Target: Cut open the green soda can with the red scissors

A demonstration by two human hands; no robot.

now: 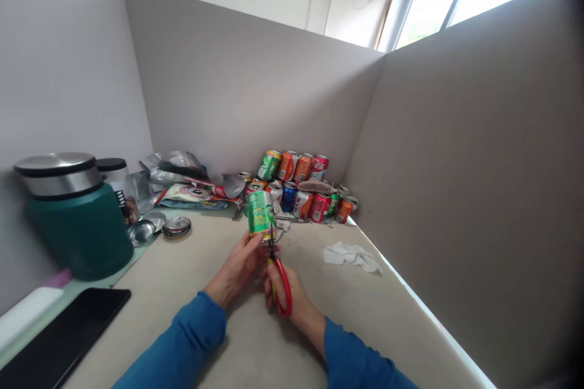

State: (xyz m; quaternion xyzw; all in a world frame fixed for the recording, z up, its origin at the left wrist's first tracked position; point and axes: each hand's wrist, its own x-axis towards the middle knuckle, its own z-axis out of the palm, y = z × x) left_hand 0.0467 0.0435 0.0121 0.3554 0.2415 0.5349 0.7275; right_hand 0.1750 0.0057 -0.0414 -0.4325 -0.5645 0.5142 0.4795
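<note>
A green drink can (pixel 259 214) with white and yellow print is held up over the middle of the table, tilted slightly. My left hand (pixel 241 262) grips it from the lower left, thumb on its front near the bottom edge. In my right hand (pixel 292 289) is a pair of scissors (pixel 285 292) with red handles. Their dark blades point up and lie against the right side of the can. Whether the blades have cut into the metal I cannot tell. The fingers of my left hand behind the can are partly hidden.
Several drink cans (pixel 295 166) stand stacked at the back. Cut-open metal sheets (pixel 182 170) and packets lie left of them. Can ends (pixel 177 226) lie nearer. A crumpled tissue (pixel 352 256) is on the right. A green flask (pixel 79 225) and a black phone (pixel 68 334) are at left. Grey partitions enclose the table.
</note>
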